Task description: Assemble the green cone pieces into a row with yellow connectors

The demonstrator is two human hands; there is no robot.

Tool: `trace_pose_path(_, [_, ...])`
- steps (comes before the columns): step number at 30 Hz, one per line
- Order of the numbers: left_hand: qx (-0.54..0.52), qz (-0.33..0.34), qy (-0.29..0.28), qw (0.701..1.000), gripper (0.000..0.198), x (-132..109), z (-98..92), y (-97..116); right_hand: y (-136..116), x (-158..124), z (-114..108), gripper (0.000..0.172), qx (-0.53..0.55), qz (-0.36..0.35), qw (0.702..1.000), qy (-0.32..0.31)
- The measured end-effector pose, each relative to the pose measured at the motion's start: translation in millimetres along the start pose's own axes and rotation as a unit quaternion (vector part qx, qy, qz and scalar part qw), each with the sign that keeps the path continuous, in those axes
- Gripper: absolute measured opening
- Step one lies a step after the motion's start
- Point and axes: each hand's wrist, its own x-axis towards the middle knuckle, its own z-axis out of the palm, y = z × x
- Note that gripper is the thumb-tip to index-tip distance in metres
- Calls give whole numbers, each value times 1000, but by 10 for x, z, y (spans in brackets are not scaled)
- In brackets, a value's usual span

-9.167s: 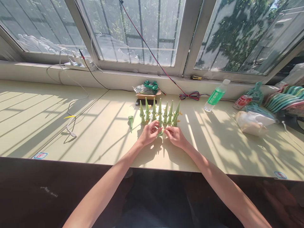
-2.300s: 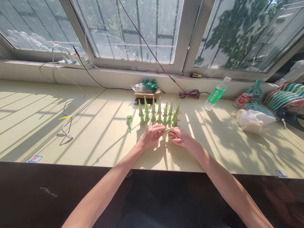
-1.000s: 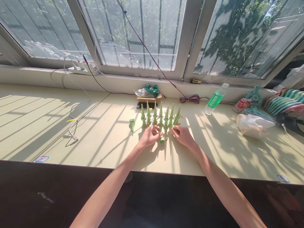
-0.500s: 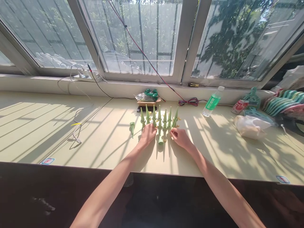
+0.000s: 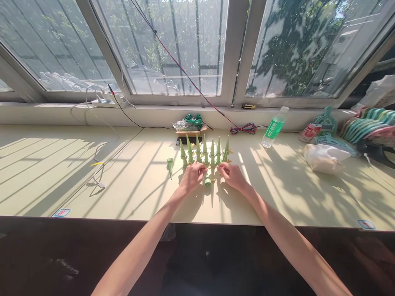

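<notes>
Several pale green pointed cones (image 5: 204,146) stand upright in rows on the table, with small yellow pieces (image 5: 231,151) showing among them. My left hand (image 5: 191,176) is closed in a pinch at the front of the rows; a tiny yellowish bit shows at its fingertips, too small to name. Just across from it, my right hand (image 5: 232,174) also pinches, and what lies between its fingers is hidden. Between the two hands a green cone (image 5: 207,181) lies on its side, wide end toward me. Another loose cone (image 5: 170,166) lies left of the group.
Behind the cones are a dark phone (image 5: 182,141) and a small cardboard box (image 5: 189,132) holding plastic bags. To the right stand a green-labelled bottle (image 5: 274,128), a red can (image 5: 310,132) and a white bag (image 5: 324,158). A white cable (image 5: 98,172) lies at left.
My left hand has shifted right, its fingertips coming out from beside the cones toward the middle. My right hand has moved slightly left and up, so both hands are closer together. The view has tilted slightly.
</notes>
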Motion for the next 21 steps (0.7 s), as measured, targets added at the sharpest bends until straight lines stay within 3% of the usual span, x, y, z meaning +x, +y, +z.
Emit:
trace_pose_path(5, [-19,77,-5,997,10,-38,29,83,-99,-28,-14,31,69,-16,997,-40])
trace_pose_path(12, [-49,81,-15,995,20,-54,52,115,-97,-27,2,30,132,16,989,-60])
trace_pose_path(17, [-61,28,-22,998,25,-122,53,111,-57,-33,19,28,128,26,991,-32])
trace_pose_path(21, [-54,-45,-79,994,35,-196,56,84,-8,-33,27,22,75,23,997,16])
